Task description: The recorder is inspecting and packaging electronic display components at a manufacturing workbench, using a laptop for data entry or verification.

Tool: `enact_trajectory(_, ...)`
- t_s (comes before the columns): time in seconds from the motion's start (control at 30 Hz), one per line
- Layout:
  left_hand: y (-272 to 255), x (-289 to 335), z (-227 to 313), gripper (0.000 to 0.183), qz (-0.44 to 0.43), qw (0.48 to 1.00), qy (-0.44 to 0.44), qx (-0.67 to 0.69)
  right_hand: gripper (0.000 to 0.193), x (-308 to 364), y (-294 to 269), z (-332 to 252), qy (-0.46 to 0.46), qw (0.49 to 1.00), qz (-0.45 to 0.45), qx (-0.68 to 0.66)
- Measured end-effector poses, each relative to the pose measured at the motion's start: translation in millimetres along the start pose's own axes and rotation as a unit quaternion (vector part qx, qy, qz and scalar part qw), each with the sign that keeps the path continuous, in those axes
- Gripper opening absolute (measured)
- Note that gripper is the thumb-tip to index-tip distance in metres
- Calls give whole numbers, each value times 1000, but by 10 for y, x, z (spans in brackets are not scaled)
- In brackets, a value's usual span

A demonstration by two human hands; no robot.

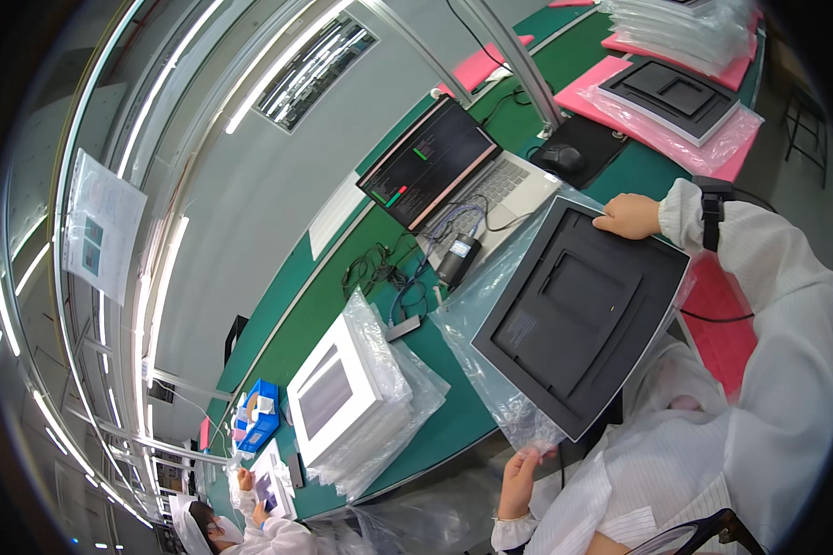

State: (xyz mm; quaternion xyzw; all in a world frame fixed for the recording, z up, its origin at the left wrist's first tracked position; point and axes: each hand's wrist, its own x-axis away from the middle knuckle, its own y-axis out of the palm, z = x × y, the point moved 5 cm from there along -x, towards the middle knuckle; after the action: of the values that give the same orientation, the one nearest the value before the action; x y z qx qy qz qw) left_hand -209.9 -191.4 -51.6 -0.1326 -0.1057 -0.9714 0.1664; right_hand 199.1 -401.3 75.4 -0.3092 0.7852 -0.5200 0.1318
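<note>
A black tray (578, 310) with moulded recesses and a thin white outer rim tilts in front of me, above the near edge of the table. My right hand (631, 215) is closed over its upper right edge, thumb on the black face. A clear plastic bag (491, 370) spreads beneath and to the left of the tray; how much of the tray it covers, I cannot tell. Below the tray's lower corner, my left hand (520, 481) pinches the gathered end of the bag.
A stack of white boxes in plastic (338, 393) stands left on the green table. Beyond the tray are a laptop (453, 166), a black device with cables (458, 259) and a mouse (563, 159). Another tray (671, 97) lies on pink foam. A co-worker (217, 527) sits lower left.
</note>
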Motion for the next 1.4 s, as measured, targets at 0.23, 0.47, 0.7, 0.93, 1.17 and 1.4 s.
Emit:
enact_trajectory(0.23, 9, 145, 146, 21, -46, 998, -36, -40, 52, -159, 296, -42, 65, 992, 56, 94)
enact_trajectory(0.47, -39, -37, 126, 37, -130, 990, 47, -35, 54, 88, 58, 24, 30, 963, 136, 230)
enact_trajectory(0.7, -36, -329, -163, 52, -120, 992, 38, 4, 59, 1307, 42, 745, 164, 977, 104, 91)
enact_trajectory(0.93, -199, -371, 255, 43, -59, 997, -40, -10, 36, 1451, 925, 852, 161, 816, -41, -553)
enact_trajectory(1.17, -188, -123, 412, 33, 56, 987, -1, -151, 30, 1594, 452, 515, 4, 890, -10, -457)
enact_trajectory(1.4, -92, -194, 455, 33, 134, 990, -33, 29, 46, 1417, 959, 643, 144, 766, -110, -616)
